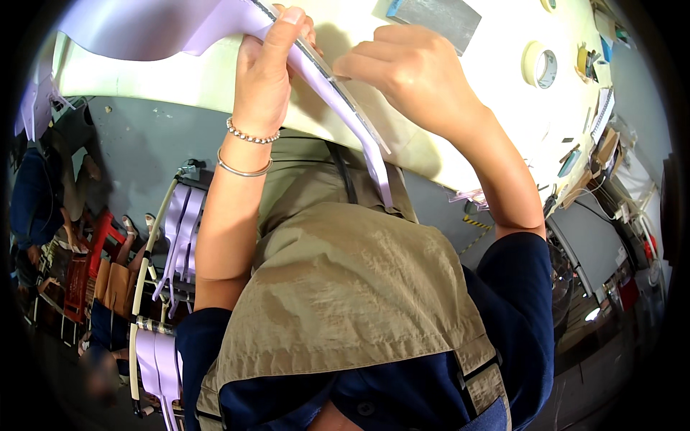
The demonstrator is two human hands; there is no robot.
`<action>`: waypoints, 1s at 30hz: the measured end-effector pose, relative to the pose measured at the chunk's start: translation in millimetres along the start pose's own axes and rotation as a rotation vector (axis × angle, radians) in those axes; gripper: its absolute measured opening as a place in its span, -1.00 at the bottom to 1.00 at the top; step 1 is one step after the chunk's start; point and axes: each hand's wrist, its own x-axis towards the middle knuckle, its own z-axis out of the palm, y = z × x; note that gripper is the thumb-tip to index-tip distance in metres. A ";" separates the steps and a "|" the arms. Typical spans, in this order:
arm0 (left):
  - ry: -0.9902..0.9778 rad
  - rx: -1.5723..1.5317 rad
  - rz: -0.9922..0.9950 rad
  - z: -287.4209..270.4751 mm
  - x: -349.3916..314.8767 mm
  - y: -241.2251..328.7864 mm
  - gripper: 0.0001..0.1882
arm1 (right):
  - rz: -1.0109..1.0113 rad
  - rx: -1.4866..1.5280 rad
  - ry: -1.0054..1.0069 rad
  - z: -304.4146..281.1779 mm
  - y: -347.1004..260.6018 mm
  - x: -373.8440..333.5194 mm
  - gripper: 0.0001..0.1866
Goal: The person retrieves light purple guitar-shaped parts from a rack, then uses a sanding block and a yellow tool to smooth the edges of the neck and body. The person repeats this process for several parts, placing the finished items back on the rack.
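Note:
A lavender shaped panel (136, 29) with a long narrow arm slants over the front edge of the cream table (165, 79). Thumb on top and fingers curled beneath, my left hand (266, 82) grips that narrow arm. A dark grey strip (309, 49) runs along the arm's edge. My right hand (410, 72) is closed, its fingertips touching this edge just right of my left hand. From those fingertips a thin pale strip (368, 121) extends down along the arm; whether it is pinched cannot be made out.
A grey block with a blue edge (438, 21) lies beyond my right hand. Masking tape (532, 65) stands farther right. On my left, more lavender panels (183, 230) hang on a tubular rack (152, 248). Another person (36, 190) is at the far left near a red stool (104, 244).

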 end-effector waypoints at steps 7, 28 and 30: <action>0.010 0.016 0.010 0.6 0.3 -1.4 -0.68 | -0.022 0.021 -0.162 -6.5 0.4 -20.1 -0.85; 0.004 0.022 0.004 -1.9 2.0 -2.3 -0.70 | 0.054 -0.098 -0.046 -5.3 -15.1 -6.3 -0.87; -0.022 0.014 0.005 -6.3 4.4 -5.6 -0.70 | 0.055 -0.104 -0.104 -7.0 -17.7 -18.1 -0.87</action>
